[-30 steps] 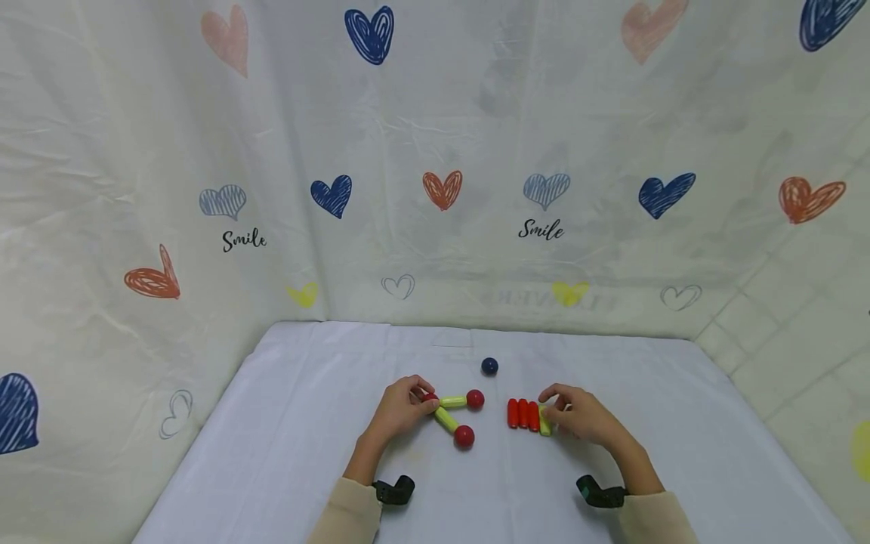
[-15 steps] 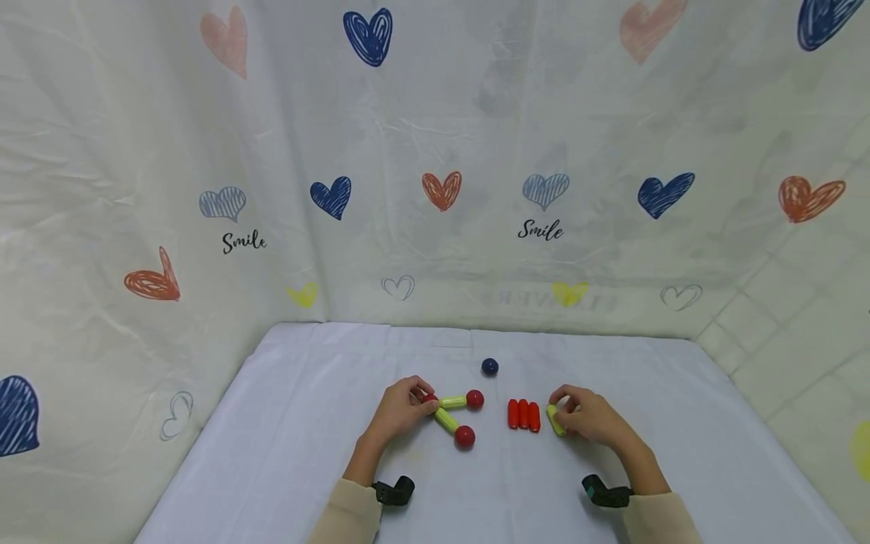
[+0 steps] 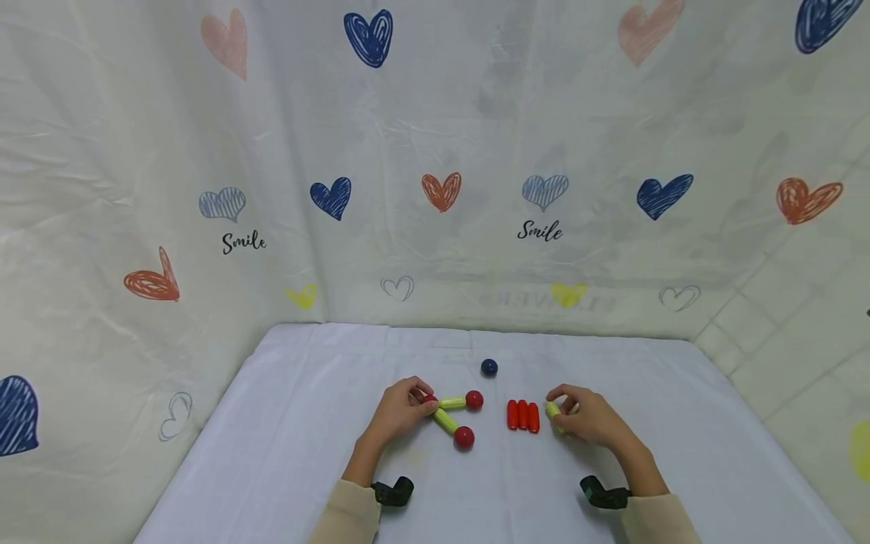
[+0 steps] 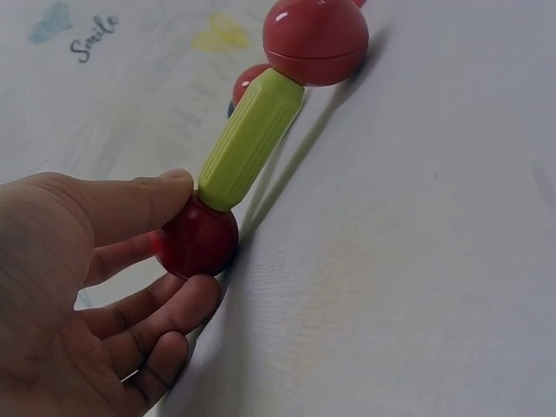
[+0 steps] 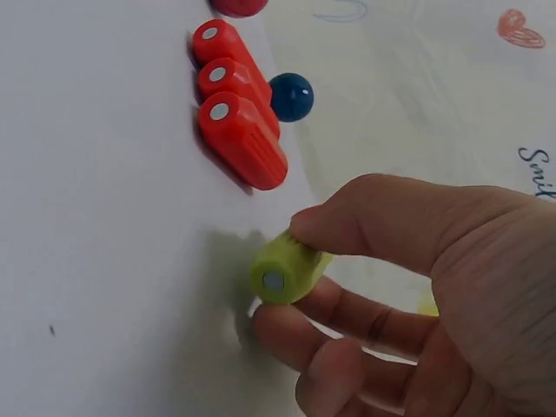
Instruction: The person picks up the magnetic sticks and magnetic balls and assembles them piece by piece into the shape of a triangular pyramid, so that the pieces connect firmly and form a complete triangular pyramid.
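My left hand (image 3: 402, 408) pinches a dark red ball (image 4: 198, 241) between thumb and fingers. From that ball two yellow-green rods (image 4: 250, 139) spread in a V, each with a red ball (image 3: 464, 437) at its far end. On the right, my right hand (image 3: 590, 417) pinches a loose yellow-green rod (image 5: 291, 268) between thumb and fingertips; a silvery round disc shows in its end. Just left of this hand, three red rods (image 3: 522, 415) lie side by side, and the right wrist view shows the same kind of discs in their ends.
A dark blue ball (image 3: 488, 367) sits farther back on the table, behind the red rods. White cloth (image 3: 326, 363) covers the table. Behind it hangs a pale curtain (image 3: 476, 249) printed with hearts. Each wrist wears a black camera (image 3: 394, 492).
My right hand has drawn the yellow-green rod away from the row of red rods, to the right, and tilted it. The left hand keeps its hold on the joined piece.
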Motion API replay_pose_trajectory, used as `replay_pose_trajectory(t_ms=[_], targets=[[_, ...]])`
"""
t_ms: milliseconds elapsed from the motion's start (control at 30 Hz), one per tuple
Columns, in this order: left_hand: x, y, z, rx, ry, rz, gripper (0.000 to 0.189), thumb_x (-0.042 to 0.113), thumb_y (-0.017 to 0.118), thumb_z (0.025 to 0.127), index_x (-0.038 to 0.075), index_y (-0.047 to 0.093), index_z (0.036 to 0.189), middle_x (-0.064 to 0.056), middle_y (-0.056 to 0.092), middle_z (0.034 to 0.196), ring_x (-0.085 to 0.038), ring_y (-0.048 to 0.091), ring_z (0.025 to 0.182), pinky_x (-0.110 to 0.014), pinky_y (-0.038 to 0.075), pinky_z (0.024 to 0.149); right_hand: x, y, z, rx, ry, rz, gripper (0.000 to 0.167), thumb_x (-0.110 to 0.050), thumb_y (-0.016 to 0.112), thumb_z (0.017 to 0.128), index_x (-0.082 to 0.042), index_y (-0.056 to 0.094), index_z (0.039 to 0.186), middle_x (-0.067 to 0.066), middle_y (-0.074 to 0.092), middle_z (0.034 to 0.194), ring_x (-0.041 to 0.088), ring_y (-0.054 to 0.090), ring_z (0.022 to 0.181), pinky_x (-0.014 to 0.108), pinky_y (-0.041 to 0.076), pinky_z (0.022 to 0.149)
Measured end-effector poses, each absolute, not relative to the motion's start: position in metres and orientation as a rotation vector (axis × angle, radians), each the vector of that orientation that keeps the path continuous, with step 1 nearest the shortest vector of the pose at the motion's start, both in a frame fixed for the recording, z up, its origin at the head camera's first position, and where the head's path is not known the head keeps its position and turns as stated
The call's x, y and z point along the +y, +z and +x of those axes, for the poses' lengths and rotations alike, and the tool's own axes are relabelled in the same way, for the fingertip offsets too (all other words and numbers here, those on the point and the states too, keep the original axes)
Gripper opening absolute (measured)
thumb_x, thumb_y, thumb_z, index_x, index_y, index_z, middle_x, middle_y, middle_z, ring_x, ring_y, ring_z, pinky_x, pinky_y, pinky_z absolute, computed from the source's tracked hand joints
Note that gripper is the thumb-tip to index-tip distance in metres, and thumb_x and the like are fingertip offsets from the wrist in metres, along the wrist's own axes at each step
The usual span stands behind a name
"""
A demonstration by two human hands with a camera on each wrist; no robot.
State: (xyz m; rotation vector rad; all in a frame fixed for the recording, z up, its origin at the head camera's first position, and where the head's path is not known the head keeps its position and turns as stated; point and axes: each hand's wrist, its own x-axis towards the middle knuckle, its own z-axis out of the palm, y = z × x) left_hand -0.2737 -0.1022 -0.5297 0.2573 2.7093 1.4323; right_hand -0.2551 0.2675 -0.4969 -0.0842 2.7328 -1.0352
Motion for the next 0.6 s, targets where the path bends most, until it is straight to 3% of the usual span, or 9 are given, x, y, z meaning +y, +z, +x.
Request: replay_pose_trajectory(t_ms=[200, 600], targets=[[-0.102, -0.529, -0.274, 2.713, 1.432, 0.262, 0.020, 0.026, 0.079, 0.090, 0.016, 0.069, 0.104, -0.001, 0.066, 0.094, -0.015, 0.057, 0.078, -0.028, 0.048, 0.070, 0.265, -0.490, -0.255, 2.706, -1.155, -0.170, 0.033, -0.012, 0.069, 0.094, -0.013, 0.063, 0.127, 0.011, 0.062, 0.107, 0.021, 0.059, 0.079, 0.033, 0.052, 0.056], [-0.102, -0.530, -0.273, 2.710, 1.434, 0.257, 0.020, 0.026, 0.079, 0.090, 0.017, 0.069, 0.104, 0.000, 0.066, 0.093, -0.015, 0.057, 0.078, -0.028, 0.048, 0.069, 0.233, -0.483, -0.253, 2.605, -1.344, -0.360, 0.032, -0.013, 0.069, 0.096, -0.010, 0.061, 0.127, 0.014, 0.061, 0.107, 0.027, 0.064, 0.079, 0.027, 0.048, 0.048]])
